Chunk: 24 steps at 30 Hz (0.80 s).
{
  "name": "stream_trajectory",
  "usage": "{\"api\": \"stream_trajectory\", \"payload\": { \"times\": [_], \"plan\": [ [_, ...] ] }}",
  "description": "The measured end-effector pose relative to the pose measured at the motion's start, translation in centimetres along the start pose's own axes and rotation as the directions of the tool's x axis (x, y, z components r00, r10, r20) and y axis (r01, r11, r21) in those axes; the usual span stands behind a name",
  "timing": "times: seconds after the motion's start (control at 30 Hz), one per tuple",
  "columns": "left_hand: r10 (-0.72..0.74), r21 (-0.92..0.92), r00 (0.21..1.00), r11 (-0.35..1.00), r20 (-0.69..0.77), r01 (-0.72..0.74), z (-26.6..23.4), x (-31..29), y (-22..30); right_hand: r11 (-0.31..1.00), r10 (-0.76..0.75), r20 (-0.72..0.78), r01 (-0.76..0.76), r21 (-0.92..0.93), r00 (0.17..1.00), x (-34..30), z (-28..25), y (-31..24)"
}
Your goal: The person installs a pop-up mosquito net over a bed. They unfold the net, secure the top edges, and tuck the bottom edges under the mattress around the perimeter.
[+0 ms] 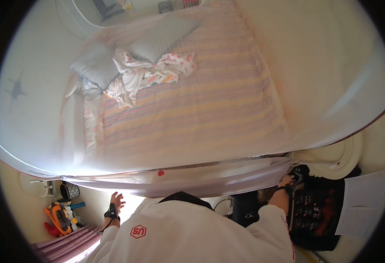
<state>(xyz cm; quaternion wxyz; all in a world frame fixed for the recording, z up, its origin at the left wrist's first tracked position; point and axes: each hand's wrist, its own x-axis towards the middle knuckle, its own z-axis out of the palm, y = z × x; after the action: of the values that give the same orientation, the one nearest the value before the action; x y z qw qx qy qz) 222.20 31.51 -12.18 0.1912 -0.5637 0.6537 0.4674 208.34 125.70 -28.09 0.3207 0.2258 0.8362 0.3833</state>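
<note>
My left hand is held out at the lower left, fingers apart and nothing in it, with a dark band on the wrist. It is just below the hem of a sheer white bed net. On the other side, my right hand is beside the gathered right end of that hem, next to a dark object. Its fingers are too small and dim to make out, and whether it touches the net cannot be told. Behind the net lies a bed with a striped sheet.
Grey pillows and a crumpled patterned cloth lie on the bed. At right are a black case with small items, white papers and a cream ornate frame. Toys and a purple curtain are at left.
</note>
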Motion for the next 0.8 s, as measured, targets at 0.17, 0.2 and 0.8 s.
{"api": "stream_trajectory", "payload": {
  "times": [0.17, 0.2, 0.8],
  "plan": [
    [0.084, 0.033, 0.996, 0.996, -0.012, -0.084, 0.3, 0.7, 1.1, 0.966, -0.056, -0.132, 0.021, -0.258, 0.99, 3.4, -2.1, -5.6],
    [0.078, -0.004, 0.997, 0.997, -0.03, -0.078, 0.1, 1.1, 1.3, 0.982, 0.035, -0.06, -0.023, 0.187, 0.998, 4.1, -3.3, -6.2],
    [0.192, -0.276, 0.326, 0.247, -0.926, -0.929, -26.3, 2.0, 18.4, -0.544, 0.701, -0.31, 0.763, 0.35, 0.642, -19.1, -44.1, 11.3]
  ]
}}
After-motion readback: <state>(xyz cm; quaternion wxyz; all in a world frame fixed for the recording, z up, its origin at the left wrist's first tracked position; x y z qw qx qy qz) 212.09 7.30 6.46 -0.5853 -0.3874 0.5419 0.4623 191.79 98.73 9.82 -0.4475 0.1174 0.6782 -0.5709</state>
